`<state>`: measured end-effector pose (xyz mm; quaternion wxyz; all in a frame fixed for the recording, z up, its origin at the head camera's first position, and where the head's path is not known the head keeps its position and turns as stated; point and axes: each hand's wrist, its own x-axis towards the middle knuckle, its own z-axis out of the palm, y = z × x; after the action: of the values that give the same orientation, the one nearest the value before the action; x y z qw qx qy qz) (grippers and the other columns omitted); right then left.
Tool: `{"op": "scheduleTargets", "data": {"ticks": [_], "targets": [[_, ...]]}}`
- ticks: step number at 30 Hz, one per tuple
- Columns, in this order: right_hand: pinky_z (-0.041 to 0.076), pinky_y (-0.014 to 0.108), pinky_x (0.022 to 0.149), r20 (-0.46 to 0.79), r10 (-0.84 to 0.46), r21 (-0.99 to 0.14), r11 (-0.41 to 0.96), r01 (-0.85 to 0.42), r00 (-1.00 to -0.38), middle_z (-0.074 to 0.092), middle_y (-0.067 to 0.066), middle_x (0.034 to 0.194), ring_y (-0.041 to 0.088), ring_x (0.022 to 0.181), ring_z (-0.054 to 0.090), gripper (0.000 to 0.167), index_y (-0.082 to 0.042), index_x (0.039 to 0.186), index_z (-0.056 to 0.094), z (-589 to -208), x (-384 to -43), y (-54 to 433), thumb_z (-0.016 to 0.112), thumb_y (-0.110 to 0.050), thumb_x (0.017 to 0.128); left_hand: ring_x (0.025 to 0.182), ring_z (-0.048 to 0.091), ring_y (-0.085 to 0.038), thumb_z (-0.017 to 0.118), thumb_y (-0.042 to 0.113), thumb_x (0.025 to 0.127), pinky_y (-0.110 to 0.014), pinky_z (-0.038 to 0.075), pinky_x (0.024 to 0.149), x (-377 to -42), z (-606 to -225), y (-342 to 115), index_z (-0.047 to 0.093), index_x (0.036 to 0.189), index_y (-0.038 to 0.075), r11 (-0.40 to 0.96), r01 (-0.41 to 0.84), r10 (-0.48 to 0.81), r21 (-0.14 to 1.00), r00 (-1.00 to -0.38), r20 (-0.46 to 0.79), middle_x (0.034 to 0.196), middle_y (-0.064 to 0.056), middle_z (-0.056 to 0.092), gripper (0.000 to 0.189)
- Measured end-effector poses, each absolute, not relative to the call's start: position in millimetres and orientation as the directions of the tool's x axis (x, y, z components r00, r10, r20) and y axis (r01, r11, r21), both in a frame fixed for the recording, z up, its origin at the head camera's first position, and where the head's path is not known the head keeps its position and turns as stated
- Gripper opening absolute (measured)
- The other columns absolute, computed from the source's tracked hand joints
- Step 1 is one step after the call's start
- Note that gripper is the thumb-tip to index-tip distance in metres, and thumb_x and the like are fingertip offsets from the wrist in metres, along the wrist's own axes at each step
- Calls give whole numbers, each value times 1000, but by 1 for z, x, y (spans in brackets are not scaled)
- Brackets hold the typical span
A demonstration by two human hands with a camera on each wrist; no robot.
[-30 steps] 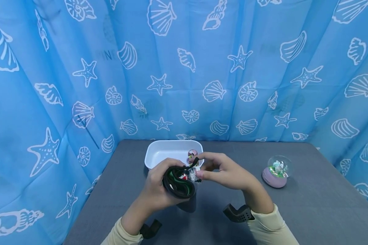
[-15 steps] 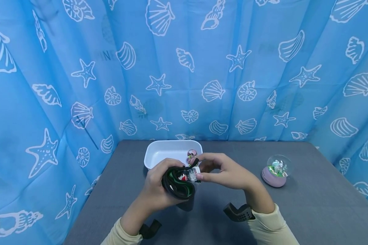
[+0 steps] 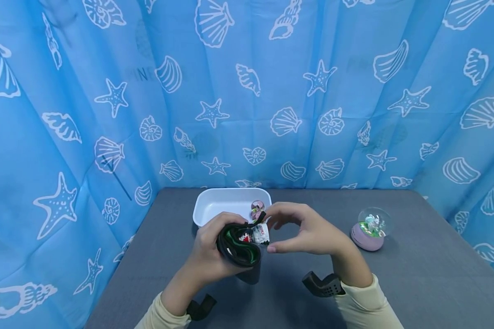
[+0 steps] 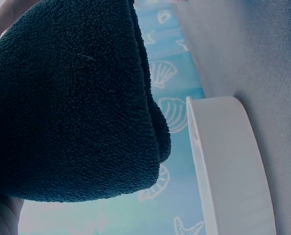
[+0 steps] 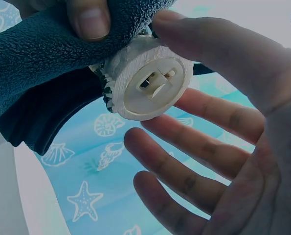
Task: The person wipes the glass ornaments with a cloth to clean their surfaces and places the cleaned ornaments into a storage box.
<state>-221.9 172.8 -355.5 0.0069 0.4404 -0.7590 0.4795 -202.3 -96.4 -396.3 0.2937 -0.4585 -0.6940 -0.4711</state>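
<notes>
My left hand [image 3: 214, 244] grips a rolled dark fuzzy cloth [image 4: 77, 107], which shows black and green folds from above in the head view. Tucked in the cloth's right side is a small snow globe [image 3: 261, 234] with a white base and a bit of red at its glass end. The right wrist view looks onto the underside of that base [image 5: 157, 88]. My right hand [image 3: 306, 230] is beside the base, its thumb and fingers spread apart. Its thumb tip lies close to the cloth's edge in the right wrist view. Most of the globe's glass is hidden by the cloth.
A white plastic tub [image 3: 201, 203] stands behind the hands, with a small pinkish globe ornament [image 3: 257, 206] at its right end. Another snow globe [image 3: 368, 237] with a pink-purple base stands on the grey table at right. A blue shell-print curtain [image 3: 288, 91] hangs behind.
My right hand's thumb and fingers have come off the snow globe's white base and spread, moving slightly right. The left hand keeps its hold on the cloth and has hardly moved.
</notes>
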Motion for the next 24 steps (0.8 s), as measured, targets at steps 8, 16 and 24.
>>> {"op": "scheduleTargets", "data": {"ticks": [8, 16, 24], "targets": [[62, 40, 92, 448, -648, -709, 163, -686, -616, 73, -3, 121, 20, 107, 70, 52, -21, 129, 71, -354, -221, 171, 92, -12, 82, 107, 71, -21, 97, 8, 68, -27, 58, 101, -203, -397, -96, 61, 127, 3, 134, 913, 363, 386, -408, 838, 119, -9, 70, 69], [62, 38, 91, 462, -636, -688, 183, -702, -618, 75, -5, 117, 17, 106, 71, 53, -21, 129, 71, -355, -221, 170, 92, -13, 82, 108, 70, -20, 98, 9, 68, -27, 57, 102, -202, -396, -97, 62, 127, 5, 146, 909, 362, 391, -417, 834, 119, -8, 70, 68], [63, 36, 90, 466, -641, -703, 151, -695, -610, 74, 0, 120, 18, 102, 73, 57, -18, 137, 66, -355, -221, 168, 88, -8, 86, 106, 71, -21, 97, 10, 68, -26, 57, 102, -203, -397, -97, 61, 126, 2, 134, 918, 348, 374, -397, 850, 117, -9, 70, 69]]}}
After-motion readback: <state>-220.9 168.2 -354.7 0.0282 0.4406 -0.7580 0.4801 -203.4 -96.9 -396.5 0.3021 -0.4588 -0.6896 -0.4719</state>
